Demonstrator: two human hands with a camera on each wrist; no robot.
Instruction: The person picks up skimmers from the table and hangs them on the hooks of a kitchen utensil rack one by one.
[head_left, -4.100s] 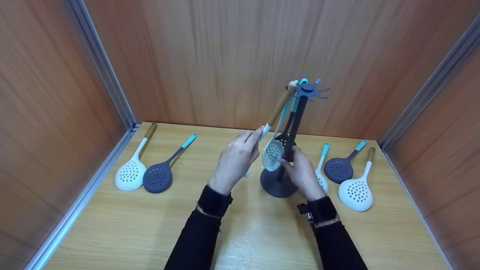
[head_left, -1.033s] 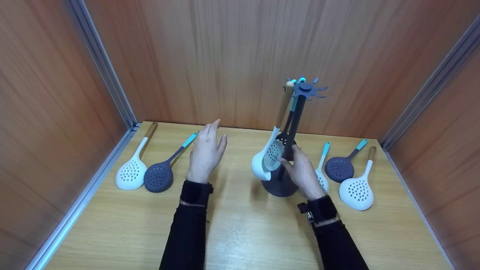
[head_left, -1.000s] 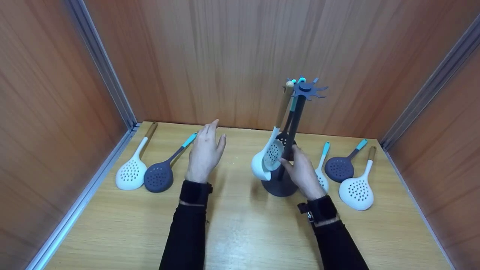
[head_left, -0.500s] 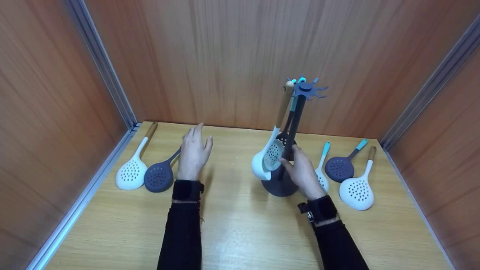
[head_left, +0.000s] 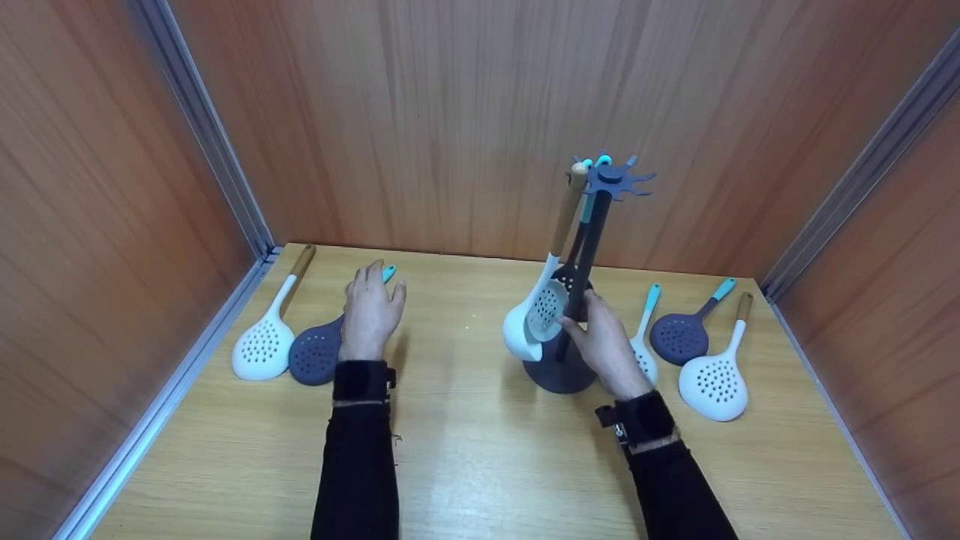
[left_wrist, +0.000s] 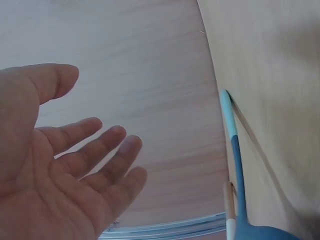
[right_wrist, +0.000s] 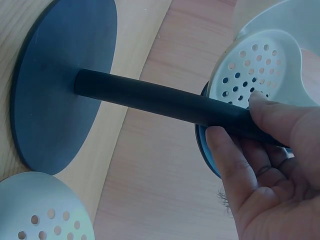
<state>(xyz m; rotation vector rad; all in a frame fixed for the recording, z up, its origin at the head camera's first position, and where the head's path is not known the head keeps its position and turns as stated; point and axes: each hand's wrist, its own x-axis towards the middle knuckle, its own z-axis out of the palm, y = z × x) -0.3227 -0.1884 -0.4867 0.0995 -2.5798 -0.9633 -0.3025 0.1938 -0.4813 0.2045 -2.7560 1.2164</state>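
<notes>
My right hand [head_left: 606, 343] grips the dark post of a utensil stand [head_left: 595, 247], thumb on one side and fingers on the other, as the right wrist view [right_wrist: 270, 150] also shows. From the stand's hooks hang a white ladle [head_left: 517, 330] with a wooden handle, a white slotted spoon [head_left: 546, 309] and a dark slotted utensil [head_left: 564, 276]. Over on the left, my left hand [head_left: 371, 313] hovers with loosely bent fingers above a dark skimmer [head_left: 313, 356], hiding part of its handle. In the left wrist view, that palm [left_wrist: 55, 190] holds nothing, and the skimmer's turquoise handle [left_wrist: 229, 115] stands apart from it.
A white slotted turner [head_left: 261, 349] with a wooden handle lies at the far left. To the stand's right lie a turquoise-handled white slotted utensil [head_left: 643, 356], a dark skimmer [head_left: 679, 339] and a white skimmer [head_left: 712, 388]. Wooden walls [head_left: 480, 112] enclose the table.
Earlier, my left hand held the white ladle at the stand; it let go, leaving the ladle hanging, and has moved left over the dark skimmer. My right hand stays on the post.
</notes>
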